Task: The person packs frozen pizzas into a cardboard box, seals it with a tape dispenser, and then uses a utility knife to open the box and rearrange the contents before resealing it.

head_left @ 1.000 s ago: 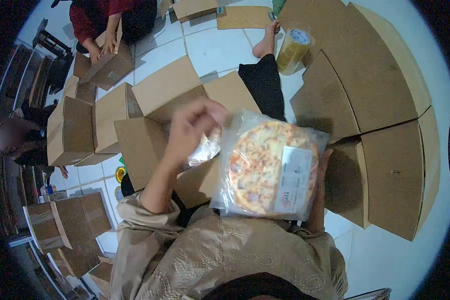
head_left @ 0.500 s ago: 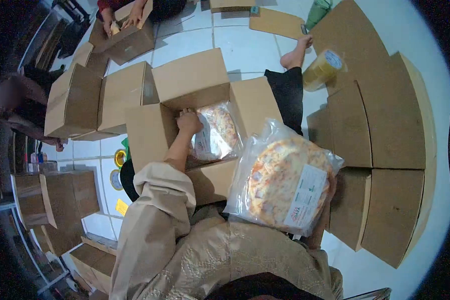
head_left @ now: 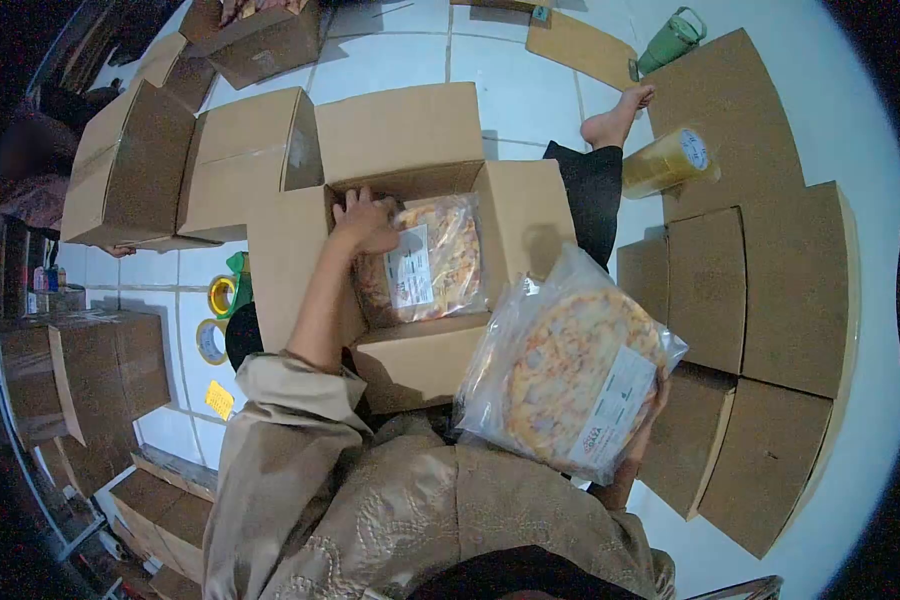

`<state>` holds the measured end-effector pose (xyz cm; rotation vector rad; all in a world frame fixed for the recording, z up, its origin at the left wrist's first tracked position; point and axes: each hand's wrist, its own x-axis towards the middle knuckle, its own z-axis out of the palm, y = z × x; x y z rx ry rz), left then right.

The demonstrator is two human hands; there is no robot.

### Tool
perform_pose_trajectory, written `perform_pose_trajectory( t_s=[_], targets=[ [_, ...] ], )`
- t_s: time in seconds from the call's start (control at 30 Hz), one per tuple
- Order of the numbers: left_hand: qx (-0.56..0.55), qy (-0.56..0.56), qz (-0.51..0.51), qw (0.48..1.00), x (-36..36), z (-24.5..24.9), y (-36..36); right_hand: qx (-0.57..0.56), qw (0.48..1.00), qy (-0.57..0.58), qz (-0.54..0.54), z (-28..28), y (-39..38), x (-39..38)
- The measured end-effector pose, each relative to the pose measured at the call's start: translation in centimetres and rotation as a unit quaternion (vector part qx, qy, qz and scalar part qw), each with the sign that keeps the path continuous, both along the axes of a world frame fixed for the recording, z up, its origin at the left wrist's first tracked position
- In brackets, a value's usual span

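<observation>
An open cardboard box (head_left: 402, 125) sits before me with its flaps folded out. Inside it lies a plastic-wrapped pizza (head_left: 450, 255) with a white label facing up. My left hand (head_left: 368, 222) reaches into the box, fingers spread along the left inner wall at the pizza pack's upper left corner. Over the box's near right corner, my right hand (head_left: 655, 405) holds a second wrapped pizza (head_left: 575, 365), tilted with its label towards me. Most of that hand is hidden beneath the pack.
Closed cartons (head_left: 240, 165) stand at the left, and flat cardboard boxes (head_left: 790, 290) at the right. Rolls of clear tape (head_left: 665, 162), a green tumbler (head_left: 673, 40) and a yellow tape roll (head_left: 222, 295) rest about. Another person's hand (head_left: 120, 251) shows at far left.
My left hand's fingers have spread out by the box wall, and the boxed pizza shows more of its label. The held pizza has stayed over the near right corner. The view has shifted.
</observation>
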<state>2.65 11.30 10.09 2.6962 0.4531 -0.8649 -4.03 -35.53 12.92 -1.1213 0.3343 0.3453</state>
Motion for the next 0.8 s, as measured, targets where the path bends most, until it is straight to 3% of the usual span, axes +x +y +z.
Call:
perform_pose_trajectory(
  t_s=[0.03,0.07,0.1,0.17,0.2,0.27,0.37,0.47,0.5,0.53,0.57,0.63,0.7,0.77,0.8],
  targets=[
    [-0.009,-0.059,-0.016,0.998,-1.0,0.1,0.8,-0.002,1.0,0.001,0.001,0.0,0.0,0.0],
    [-0.045,-0.147,-0.069,0.986,-1.4,-4.8,3.2,0.0,1.0,0.002,0.001,0.0,0.1,0.0],
    [-0.041,-0.145,-0.069,0.986,-1.3,-2.8,3.3,0.0,1.0,0.004,0.002,-0.1,0.2,0.0],
    [-0.183,-0.044,-0.06,0.98,-1.0,3.1,3.0,-0.004,1.0,0.006,0.007,-0.3,0.6,0.3],
    [-0.18,-0.045,-0.059,0.981,-1.1,2.8,3.4,0.0,1.0,0.005,0.006,-0.2,0.5,-0.2],
    [-0.161,-0.154,-0.076,0.972,-1.2,1.5,4.0,-0.002,1.0,0.007,0.008,-0.4,0.6,-0.1],
    [-0.137,-0.21,-0.103,0.962,-1.8,3.7,3.0,-0.001,1.0,0.005,0.011,-0.3,0.6,-0.6],
    [-0.202,-0.166,-0.089,0.961,-2.1,5.2,2.3,0.0,1.0,0.003,0.016,-0.4,0.5,-0.9],
    [-0.2,-0.168,-0.089,0.961,-2.2,4.9,2.0,-0.002,1.0,0.002,0.019,-0.5,0.6,-0.9],
    [-0.09,-0.304,-0.031,0.948,-2.3,4.2,1.6,-0.003,1.0,0.0,0.019,-0.4,0.6,-0.9],
    [0.023,-0.431,0.028,0.901,-2.3,3.8,1.1,-0.003,1.0,-0.002,0.021,-0.5,0.7,-0.9],
    [-0.056,-0.436,0.043,0.897,-2.1,7.9,-2.5,-0.006,1.0,-0.008,0.026,-0.5,0.9,-0.6],
    [-0.313,-0.384,0.012,0.868,-1.7,8.9,-6.8,-0.005,0.999,-0.013,0.029,-0.5,0.7,-0.5],
    [-0.42,-0.309,0.012,0.853,-1.7,7.5,-11.0,-0.006,0.999,-0.013,0.04,-0.5,0.8,-0.2],
    [-0.418,-0.313,0.012,0.853,-1.4,6.9,-12.0,-0.007,0.999,-0.014,0.043,-0.5,0.8,-0.2]
  ],
)
